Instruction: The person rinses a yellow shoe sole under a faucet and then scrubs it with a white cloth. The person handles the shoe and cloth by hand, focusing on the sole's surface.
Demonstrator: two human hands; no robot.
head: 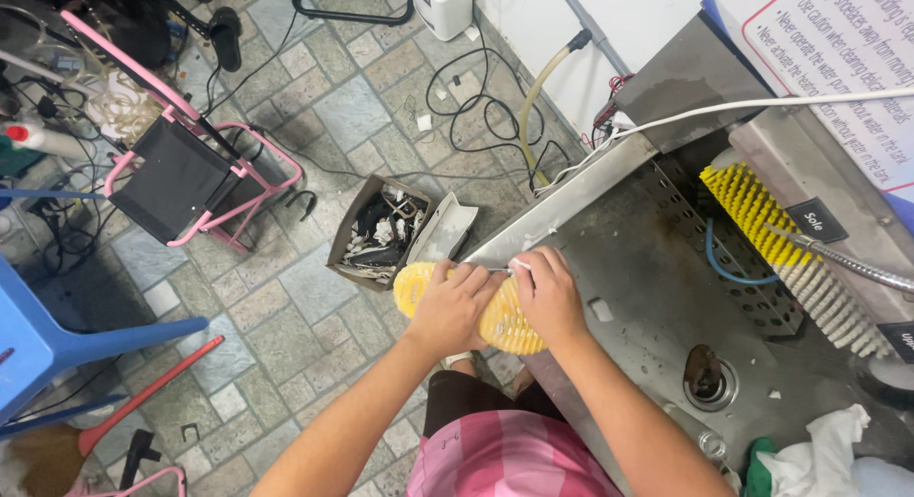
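Note:
A yellow shoe sole [411, 282] with a ridged tread lies across the near rim of a metal sink [657, 297]. My left hand [454, 307] covers its middle and grips it. My right hand [549, 295] holds the sole's other end [511, 333] and pinches a small white thing at its fingertips against the rim. What that white thing is cannot be made out.
A yellow and white roller brush [790, 259] sits at the sink's back with a metal hose [847, 259] and a blue tube [733, 268]. A drain [709, 378] and white cloths [824, 449] lie to the right. On the tiled floor stand a cardboard box of scraps [379, 232], a pink frame stool [195, 178] and a blue chair [48, 335].

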